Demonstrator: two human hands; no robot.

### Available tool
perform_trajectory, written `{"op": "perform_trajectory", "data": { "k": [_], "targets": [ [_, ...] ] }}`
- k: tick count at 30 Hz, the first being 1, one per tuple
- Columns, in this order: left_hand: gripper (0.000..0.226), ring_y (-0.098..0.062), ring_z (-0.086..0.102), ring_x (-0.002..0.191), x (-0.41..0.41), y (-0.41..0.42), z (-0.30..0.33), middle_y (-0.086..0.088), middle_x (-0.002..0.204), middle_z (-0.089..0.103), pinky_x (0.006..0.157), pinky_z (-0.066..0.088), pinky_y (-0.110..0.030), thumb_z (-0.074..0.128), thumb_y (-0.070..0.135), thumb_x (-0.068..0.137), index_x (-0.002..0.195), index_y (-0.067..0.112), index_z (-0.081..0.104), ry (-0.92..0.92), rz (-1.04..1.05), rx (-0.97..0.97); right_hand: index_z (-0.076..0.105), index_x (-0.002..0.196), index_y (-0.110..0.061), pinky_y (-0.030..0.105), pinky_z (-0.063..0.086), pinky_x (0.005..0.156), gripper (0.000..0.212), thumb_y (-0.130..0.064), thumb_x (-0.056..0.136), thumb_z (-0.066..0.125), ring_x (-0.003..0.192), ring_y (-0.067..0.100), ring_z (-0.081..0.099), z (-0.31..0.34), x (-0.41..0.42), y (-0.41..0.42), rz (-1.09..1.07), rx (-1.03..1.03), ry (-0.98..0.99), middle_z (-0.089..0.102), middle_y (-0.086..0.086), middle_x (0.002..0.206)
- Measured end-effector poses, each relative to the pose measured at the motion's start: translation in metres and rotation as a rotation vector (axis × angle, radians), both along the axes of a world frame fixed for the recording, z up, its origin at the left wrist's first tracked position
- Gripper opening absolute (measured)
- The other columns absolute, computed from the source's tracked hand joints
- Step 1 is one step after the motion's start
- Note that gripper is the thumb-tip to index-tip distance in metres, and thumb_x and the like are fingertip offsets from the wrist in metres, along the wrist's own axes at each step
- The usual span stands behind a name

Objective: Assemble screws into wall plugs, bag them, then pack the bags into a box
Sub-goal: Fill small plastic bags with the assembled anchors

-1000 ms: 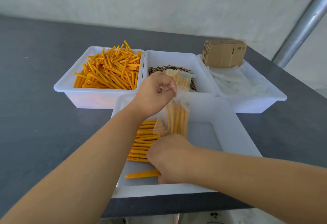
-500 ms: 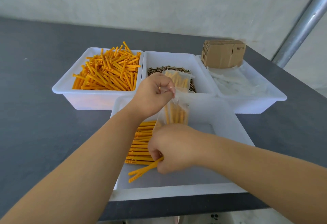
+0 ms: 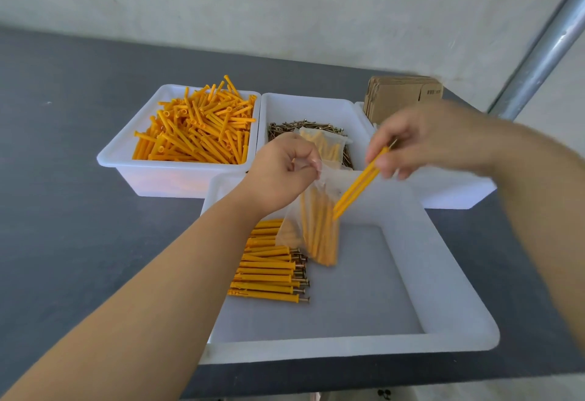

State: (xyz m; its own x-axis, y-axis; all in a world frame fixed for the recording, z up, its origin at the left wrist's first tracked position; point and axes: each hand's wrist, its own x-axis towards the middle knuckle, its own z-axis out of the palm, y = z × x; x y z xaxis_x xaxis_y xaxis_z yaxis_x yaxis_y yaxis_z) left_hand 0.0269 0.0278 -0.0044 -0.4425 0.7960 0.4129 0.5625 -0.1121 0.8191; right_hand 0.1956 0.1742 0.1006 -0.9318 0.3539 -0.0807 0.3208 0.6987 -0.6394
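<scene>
Left hand [image 3: 281, 172] pinches a clear bag [image 3: 313, 226] over the near tray [image 3: 443, 274]; right hand [image 3: 424, 141] tips two orange plugs [image 3: 357, 185] toward its mouth.

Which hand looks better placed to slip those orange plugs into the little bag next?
The right hand. It already pinches two plugs, tips angled down at the mouth of the bag. The left hand is busy holding the bag's top edge.

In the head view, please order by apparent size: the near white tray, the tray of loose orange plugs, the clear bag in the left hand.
1. near white tray (closest, so enlarged)
2. tray of loose orange plugs
3. clear bag, held by the left hand
</scene>
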Motion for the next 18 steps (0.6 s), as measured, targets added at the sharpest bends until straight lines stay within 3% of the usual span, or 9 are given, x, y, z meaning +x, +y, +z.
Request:
{"op": "perform_trajectory", "data": {
  "k": [5,8,14,16,18],
  "targets": [
    [0.030,-0.023,0.058,0.089,0.003,0.000,0.000,-0.008,0.091,0.058,0.083,0.052,-0.051,0.061,-0.013,0.081,0.074,0.016,0.064,0.024,-0.040,0.019,0.075,0.095,-0.007,0.022,0.061,0.067,0.013,0.002,0.085,0.071,0.069,0.011,0.072,0.023,-0.014,0.041,-0.227,0.010,0.191,0.075,0.009,0.078],
    [0.035,-0.024,0.059,0.089,0.004,-0.001,0.002,-0.012,0.093,0.058,0.085,0.052,-0.048,0.060,-0.015,0.081,0.074,0.019,0.063,0.023,-0.051,0.029,0.076,0.093,-0.011,0.030,0.061,0.076,0.012,-0.002,0.086,0.072,0.083,0.019,0.074,0.013,-0.042,0.035,-0.129,-0.018,0.068,0.075,0.016,0.089],
    [0.031,-0.018,0.056,0.089,0.002,-0.001,0.002,-0.008,0.093,0.055,0.085,0.051,-0.039,0.061,-0.013,0.080,0.074,0.016,0.066,0.053,-0.043,0.014,0.076,0.097,-0.014,0.022,0.057,0.065,0.015,-0.004,0.087,0.071,0.082,0.014,0.073,-0.009,-0.079,0.006,0.127,-0.044,-0.362,0.076,0.005,0.088],
    [0.028,-0.017,0.056,0.089,0.002,-0.001,0.001,-0.006,0.092,0.055,0.084,0.049,-0.035,0.062,-0.012,0.081,0.074,0.015,0.067,0.058,-0.040,0.007,0.077,0.098,-0.016,0.021,0.054,0.060,0.014,-0.009,0.086,0.073,0.081,0.011,0.073,-0.008,-0.080,0.004,0.122,0.052,-0.380,0.076,0.002,0.089],
    [0.027,-0.018,0.057,0.092,0.001,0.000,0.000,-0.004,0.091,0.056,0.085,0.048,-0.034,0.062,-0.012,0.081,0.074,0.014,0.066,0.063,-0.028,0.012,0.077,0.092,-0.021,0.022,0.052,0.058,0.011,-0.014,0.084,0.073,0.078,0.009,0.072,-0.002,-0.073,0.006,0.059,0.212,-0.278,0.077,-0.001,0.084]
  ]
}}
